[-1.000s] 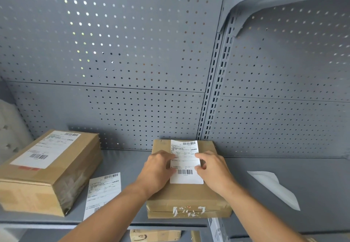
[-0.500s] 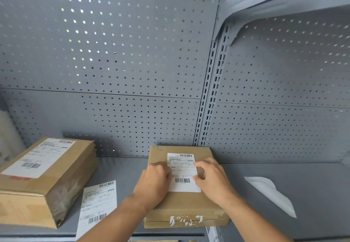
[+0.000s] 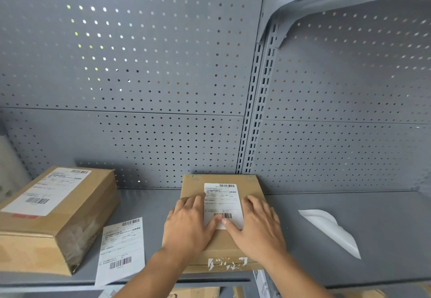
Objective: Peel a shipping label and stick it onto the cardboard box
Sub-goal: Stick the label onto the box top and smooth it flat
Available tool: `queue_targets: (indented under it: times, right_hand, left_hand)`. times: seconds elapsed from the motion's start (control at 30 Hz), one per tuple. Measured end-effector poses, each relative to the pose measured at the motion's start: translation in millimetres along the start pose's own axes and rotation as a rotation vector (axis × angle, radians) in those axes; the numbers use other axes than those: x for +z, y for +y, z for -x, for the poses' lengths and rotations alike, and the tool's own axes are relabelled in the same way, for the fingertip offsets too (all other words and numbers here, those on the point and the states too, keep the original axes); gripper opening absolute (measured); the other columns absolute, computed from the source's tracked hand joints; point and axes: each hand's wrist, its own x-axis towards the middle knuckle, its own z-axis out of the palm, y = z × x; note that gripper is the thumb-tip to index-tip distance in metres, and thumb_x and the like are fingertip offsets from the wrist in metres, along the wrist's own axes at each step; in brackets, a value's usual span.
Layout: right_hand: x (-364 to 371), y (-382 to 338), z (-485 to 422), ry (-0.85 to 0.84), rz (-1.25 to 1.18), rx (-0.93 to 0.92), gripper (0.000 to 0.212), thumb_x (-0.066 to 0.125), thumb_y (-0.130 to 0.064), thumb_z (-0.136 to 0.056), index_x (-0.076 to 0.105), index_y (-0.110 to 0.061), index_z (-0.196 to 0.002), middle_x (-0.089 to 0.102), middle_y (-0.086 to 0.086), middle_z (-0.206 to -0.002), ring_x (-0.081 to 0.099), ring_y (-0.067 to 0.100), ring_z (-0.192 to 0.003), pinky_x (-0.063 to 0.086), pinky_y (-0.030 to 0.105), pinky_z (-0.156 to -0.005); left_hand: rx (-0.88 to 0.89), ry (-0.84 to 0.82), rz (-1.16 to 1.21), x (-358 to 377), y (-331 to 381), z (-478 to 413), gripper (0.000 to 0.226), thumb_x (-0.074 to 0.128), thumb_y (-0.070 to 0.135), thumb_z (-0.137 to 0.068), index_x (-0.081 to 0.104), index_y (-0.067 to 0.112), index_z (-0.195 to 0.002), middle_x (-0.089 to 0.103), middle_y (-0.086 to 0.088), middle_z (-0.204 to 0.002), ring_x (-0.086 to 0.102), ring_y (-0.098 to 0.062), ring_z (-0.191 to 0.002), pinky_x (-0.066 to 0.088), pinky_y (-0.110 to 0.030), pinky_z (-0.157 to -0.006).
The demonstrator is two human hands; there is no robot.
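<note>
A grey metal shelf (image 3: 349, 204) with a perforated back panel carries 4 things. A cardboard box (image 3: 221, 244) sits at the middle, its far edge close to the back panel and its near edge at the shelf's front lip. A larger labelled box (image 3: 70, 223) lies at the left, turned at an angle. Between the 2 boxes a loose printed label sheet (image 3: 121, 248) lies flat, its near end overhanging the front edge. A white curled backing paper (image 3: 331, 230) lies well apart on the right.

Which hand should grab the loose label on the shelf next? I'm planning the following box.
Left. The left hand is on the side of the loose label; the right hand would cross the cardboard box.
</note>
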Motion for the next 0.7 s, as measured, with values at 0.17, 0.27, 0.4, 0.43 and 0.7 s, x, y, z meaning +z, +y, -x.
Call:
queue_targets:
  times: [0.17,0.27,0.4,0.43,0.7]
  right_hand:
    - [3.5,1.1,-1.6,0.004,0.01,0.002,0.075,0.028,-0.069,-0.091,0.039,-0.021,-0.148,0.034,-0.004,-0.156,0.027,0.02,-0.146,0.024,0.045,-0.121]
    - [4.7,3.1,-1.5,0.007,-0.021,-0.003,0.059,0.034,-0.053,-0.098,0.041,-0.022,-0.148,0.036,-0.004,-0.156,0.029,0.02,-0.146,0.024,0.044,-0.122]
    - [2.8,8.4,-2.5,0.014,-0.026,-0.032,0.048,0.047,-0.019,-0.096,0.051,-0.015,-0.143,0.046,0.0,-0.152,0.039,0.022,-0.142,0.033,0.039,-0.117]
    - [2.4,9.1,-3.4,0.02,-0.029,-0.032,0.049,0.05,-0.011,-0.092,0.054,-0.013,-0.141,0.05,0.001,-0.15,0.043,0.023,-0.139,0.036,0.038,-0.115]
    - [2.4,2.0,1.2,0.012,0.012,-0.004,0.09,0.02,-0.078,-0.084,0.046,-0.02,-0.146,0.04,-0.005,-0.155,0.032,0.019,-0.144,0.028,0.042,-0.119]
  left_hand:
    - [-0.043,-0.005,0.118,-1.3,-1.9,1.7,0.048,0.055,0.05,-0.094,0.048,0.031,-0.137,0.055,0.012,-0.141,0.046,-0.017,-0.134,0.047,-0.039,-0.1]
    - [-0.051,-0.004,0.149,0.2,-5.3,1.2,0.042,0.053,0.031,-0.098,0.049,0.032,-0.139,0.054,0.013,-0.144,0.043,-0.016,-0.138,0.048,-0.04,-0.101]
    - [-0.043,0.006,0.149,4.3,-8.3,-0.1,0.052,0.048,0.01,-0.094,0.05,0.033,-0.14,0.055,0.013,-0.145,0.04,-0.016,-0.141,0.05,-0.042,-0.1]
    - [-0.041,0.012,0.143,4.2,-8.2,-0.4,0.052,0.048,0.009,-0.094,0.05,0.033,-0.14,0.055,0.013,-0.145,0.04,-0.015,-0.141,0.05,-0.042,-0.099]
    - [-0.003,0.017,0.072,2.4,-0.4,1.5,0.067,0.046,0.072,-0.091,0.043,0.032,-0.144,0.051,0.013,-0.145,0.041,-0.018,-0.135,0.043,-0.038,-0.106]
